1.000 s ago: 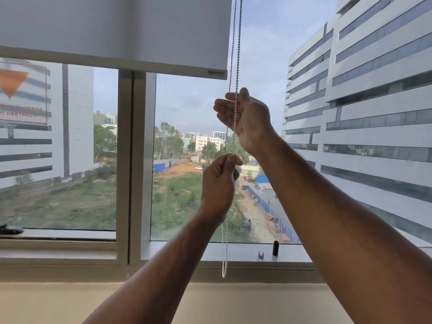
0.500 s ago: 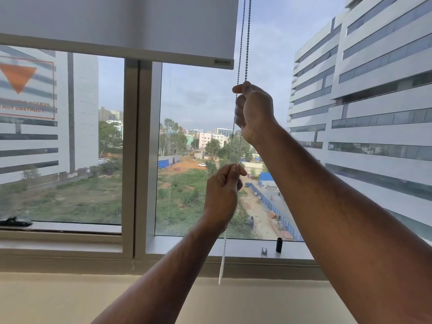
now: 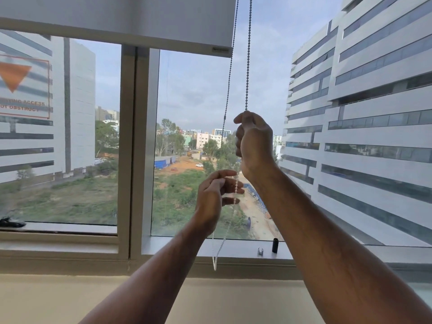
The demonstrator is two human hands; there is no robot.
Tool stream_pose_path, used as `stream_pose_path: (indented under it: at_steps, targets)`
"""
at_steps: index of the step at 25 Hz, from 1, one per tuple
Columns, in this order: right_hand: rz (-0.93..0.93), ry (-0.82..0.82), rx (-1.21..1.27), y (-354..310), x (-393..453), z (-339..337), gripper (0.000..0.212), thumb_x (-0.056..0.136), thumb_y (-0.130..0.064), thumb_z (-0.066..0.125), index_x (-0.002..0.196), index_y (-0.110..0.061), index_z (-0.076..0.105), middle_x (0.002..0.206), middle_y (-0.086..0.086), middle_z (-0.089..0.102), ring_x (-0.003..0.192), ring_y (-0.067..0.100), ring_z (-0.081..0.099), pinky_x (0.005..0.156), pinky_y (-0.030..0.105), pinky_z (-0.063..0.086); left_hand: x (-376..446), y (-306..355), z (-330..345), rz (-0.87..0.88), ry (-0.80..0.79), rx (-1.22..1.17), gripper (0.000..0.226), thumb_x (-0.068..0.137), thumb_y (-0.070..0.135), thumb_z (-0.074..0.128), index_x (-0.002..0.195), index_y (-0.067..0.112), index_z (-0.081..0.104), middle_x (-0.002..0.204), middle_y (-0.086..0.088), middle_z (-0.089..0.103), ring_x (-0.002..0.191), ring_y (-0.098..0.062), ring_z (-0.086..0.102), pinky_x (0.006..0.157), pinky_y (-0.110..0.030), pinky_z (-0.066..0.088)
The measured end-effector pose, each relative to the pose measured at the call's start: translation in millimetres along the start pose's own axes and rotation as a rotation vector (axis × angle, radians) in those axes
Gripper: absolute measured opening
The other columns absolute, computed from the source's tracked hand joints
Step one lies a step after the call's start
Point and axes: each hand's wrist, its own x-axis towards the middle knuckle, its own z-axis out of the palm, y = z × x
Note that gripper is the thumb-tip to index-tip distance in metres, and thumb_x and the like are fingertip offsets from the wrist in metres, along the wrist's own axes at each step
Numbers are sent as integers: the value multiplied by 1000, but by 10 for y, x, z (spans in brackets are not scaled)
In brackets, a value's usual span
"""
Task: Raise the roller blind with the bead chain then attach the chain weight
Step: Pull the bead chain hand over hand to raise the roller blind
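Two strands of the bead chain (image 3: pixel 248 66) hang almost straight down from the top of the frame, just right of the roller blind (image 3: pixel 117 17), whose bottom bar sits high on the window with most of the glass already bare. The right hand (image 3: pixel 253 143) is the upper one: it is clenched in a fist around the right-hand strand, thumb on top, with the chain entering it from directly above. The left hand (image 3: pixel 216 197) is lower and slightly to the left, fingers loosely spread and parted; the chain runs down in front of its fingertips, and it may be brushing them, though the blur there makes contact hard to judge. It is not gripping.

Below the hands the chain continues as a narrow loop whose bottom (image 3: pixel 214 267) dangles just in front of the window sill (image 3: pixel 187 246). Its long axis is vertical, so any pull runs straight down along that line, and the right hand, already closed on the strand, is the one placed to make it.

On the sill, to the right of the loop and well below the right forearm, stand a small black cylinder (image 3: pixel 275 245) and a small metal clip (image 3: pixel 260 251). One of these is probably the chain weight; neither is attached yet. The left hand, free and lower, is the nearer one to reach down for them.
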Motion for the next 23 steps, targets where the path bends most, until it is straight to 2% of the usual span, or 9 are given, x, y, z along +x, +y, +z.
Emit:
stream_pose_path:
  at_steps: [2, 5, 7, 10, 12, 16, 19, 21, 23]
  targets:
    - [-3, 11, -22, 84, -112, -34, 35, 107, -19, 44, 79, -17, 64, 48, -11, 35, 40, 9, 28, 46, 25, 24, 142, 129, 11, 13, 19, -23, 39, 101, 1, 30, 110, 3, 68, 84, -11, 74, 75, -20, 71, 69, -37, 55]
    - [0, 34, -68, 163, -314, -81, 31, 106, -20, 47, 82, -16, 67, 56, -4, 48, 48, 11, 41, 49, 25, 35, 348, 416, 95, 67, 41, -13, 33, 102, 3, 36, 115, -4, 66, 90, -14, 72, 75, -17, 70, 64, -32, 57]
    - [19, 15, -27, 211, -441, -112, 32, 107, -21, 47, 83, -14, 66, 54, -6, 51, 44, 7, 39, 43, 20, 32, 470, 639, 178, 90, 65, 0, 31, 102, 1, 39, 116, -5, 66, 93, -15, 73, 79, -20, 71, 63, -28, 58]
    - [35, -17, 7, 286, -585, -155, 34, 108, -20, 45, 81, -16, 65, 48, -8, 38, 40, 8, 27, 42, 22, 22, 657, 938, 292, 91, 58, -23, 30, 105, 5, 38, 116, 0, 66, 108, -22, 75, 96, -31, 76, 71, -33, 60]
    - [45, -23, -14, 344, -678, -175, 35, 109, -19, 45, 80, -16, 65, 53, -3, 37, 44, 10, 28, 43, 22, 23, 738, 1091, 345, 103, 34, -44, 31, 108, 11, 37, 118, 1, 65, 114, -23, 75, 99, -30, 76, 77, -37, 60]
    - [66, -34, -77, 483, -866, -210, 33, 109, -20, 45, 84, -15, 66, 61, 4, 41, 48, 10, 34, 41, 20, 29, 777, 1287, 446, 123, -10, -83, 30, 109, 14, 37, 116, 1, 64, 112, -21, 75, 100, -29, 77, 75, -37, 63]
    - [106, -53, -58, 581, -978, -227, 32, 109, -20, 44, 86, -13, 66, 61, 2, 39, 50, 10, 32, 43, 21, 28, 766, 1336, 517, 114, -33, -70, 30, 110, 16, 38, 118, 2, 63, 101, -14, 76, 77, -20, 76, 60, -29, 58]
    - [120, -73, -40, 634, -1028, -226, 32, 109, -20, 44, 86, -14, 65, 58, -1, 38, 49, 9, 31, 43, 23, 26, 785, 1296, 533, 144, 20, 7, 30, 109, 15, 41, 116, 3, 67, 78, -4, 68, 53, -11, 56, 47, -22, 41]
    - [136, -89, -2, 674, -1056, -211, 32, 109, -20, 44, 85, -13, 64, 54, -5, 38, 46, 8, 30, 42, 24, 24, 796, 1226, 531, 198, 82, 48, 29, 107, 13, 42, 107, 7, 71, 64, 1, 53, 47, -9, 37, 44, -20, 28]
